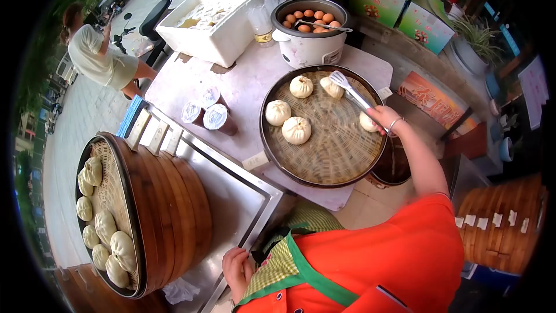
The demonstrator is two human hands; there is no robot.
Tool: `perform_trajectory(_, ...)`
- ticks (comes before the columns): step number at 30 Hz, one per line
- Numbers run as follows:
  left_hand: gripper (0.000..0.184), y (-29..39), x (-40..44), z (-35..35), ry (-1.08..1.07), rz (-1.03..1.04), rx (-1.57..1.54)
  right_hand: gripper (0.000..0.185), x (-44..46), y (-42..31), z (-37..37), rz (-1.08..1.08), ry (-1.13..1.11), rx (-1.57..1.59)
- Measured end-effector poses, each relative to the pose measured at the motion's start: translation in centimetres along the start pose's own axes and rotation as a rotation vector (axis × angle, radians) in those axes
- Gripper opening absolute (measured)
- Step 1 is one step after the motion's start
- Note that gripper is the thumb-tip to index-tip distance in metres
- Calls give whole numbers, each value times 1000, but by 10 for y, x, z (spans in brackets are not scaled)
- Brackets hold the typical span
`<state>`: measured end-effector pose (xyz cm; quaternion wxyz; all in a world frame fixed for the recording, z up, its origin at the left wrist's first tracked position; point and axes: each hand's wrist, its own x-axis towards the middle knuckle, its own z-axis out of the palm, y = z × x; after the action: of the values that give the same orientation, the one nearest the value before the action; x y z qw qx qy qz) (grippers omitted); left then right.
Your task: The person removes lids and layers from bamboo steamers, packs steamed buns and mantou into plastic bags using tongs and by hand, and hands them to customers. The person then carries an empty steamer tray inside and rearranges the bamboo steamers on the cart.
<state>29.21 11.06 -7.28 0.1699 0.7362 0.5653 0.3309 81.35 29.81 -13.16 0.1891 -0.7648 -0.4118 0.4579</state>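
Note:
My right hand [383, 119] is closed on the handle of metal tongs [352, 90]. The tongs' tips lie over a bun [331, 87] near the back of a round woven tray [324, 145]. Three more buns, one of them a pleated bun [296, 130], sit on the tray's left side, and another bun [368, 122] is partly hidden beside my right hand. Low in the view, my left hand [236, 269] rests near the green checked apron, its fingers curled; whether it holds anything is hidden.
Stacked bamboo steamers [168, 208] with several buns stand at left. Behind the tray are a cooker [310, 46] of brown eggs, a white foam box [231, 37] and sealed cups [216, 117]. More steamers [501, 223] stand at right. A person [95, 55] is at the far left.

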Motion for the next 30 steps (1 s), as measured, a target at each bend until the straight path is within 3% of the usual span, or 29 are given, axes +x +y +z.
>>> perform_trajectory(1,18,-1,0,0,0,-4,0,41,-6,4,6,1,-3,-2)
perform_trajectory(3,18,-2,0,2,-13,-12,-2,43,-20,16,20,-534,294,-536)
perform_trajectory(5,18,1,4,3,-37,-7,-14,52,-34,0,39,-289,252,-600)
perform_trajectory(7,18,3,6,3,-55,6,-21,58,-42,3,53,-418,320,-737)
perform_trajectory(10,19,2,5,-1,-63,23,20,63,-59,-3,64,-270,267,-806)
perform_trajectory(15,19,-3,-4,2,-72,-29,4,65,-20,8,98,-367,421,-759)
perform_trajectory(20,19,1,0,3,-72,0,9,56,18,-31,135,-267,478,-623)
perform_trajectory(25,18,4,-4,2,-64,-19,18,48,56,-41,132,-301,465,-576)
perform_trajectory(27,18,4,-7,0,-57,-30,42,40,66,-39,120,-362,376,-384)
perform_trajectory(28,18,4,-8,0,-55,-32,42,36,62,-45,112,-234,244,-169)
perform_trajectory(29,18,5,-9,-1,-53,-47,38,40,52,-48,103,-66,11,313)
perform_trajectory(30,18,5,-9,-1,-51,-61,33,42,51,-43,99,-21,-45,494)
